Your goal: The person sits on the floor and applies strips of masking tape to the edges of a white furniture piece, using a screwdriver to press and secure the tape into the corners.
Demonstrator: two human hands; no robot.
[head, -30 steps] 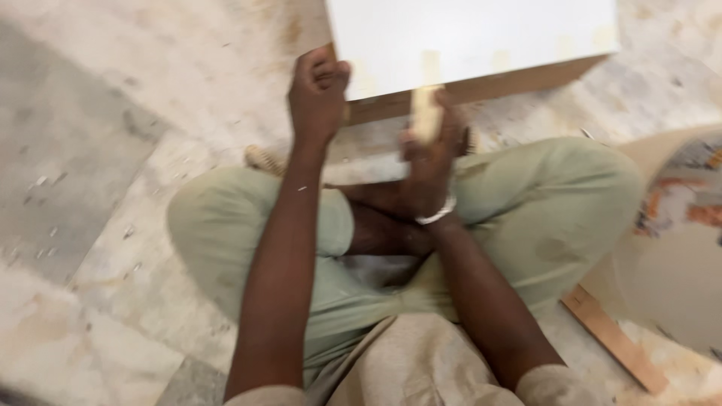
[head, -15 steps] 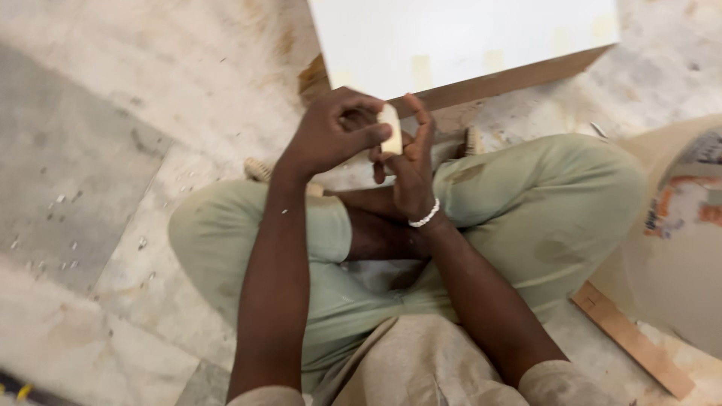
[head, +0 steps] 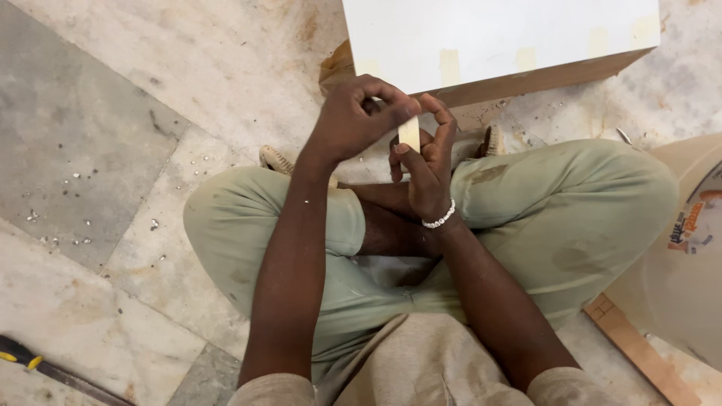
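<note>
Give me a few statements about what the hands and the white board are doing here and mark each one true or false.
1. Both hands hold a small pale strip between them. True.
2. The right hand wears a white bead bracelet. True.
3. The left hand grips a hammer. False: its fingers pinch the strip.
4. The white board lies across the person's lap. False: it rests on the floor ahead of the crossed legs.
5. Pale tape pieces sit along the board's near edge. True.

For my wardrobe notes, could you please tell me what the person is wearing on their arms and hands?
Both forearms are bare. The right hand has a bracelet of small white beads at the wrist. The left hand wears nothing. Short beige sleeves end near the elbows.
</note>
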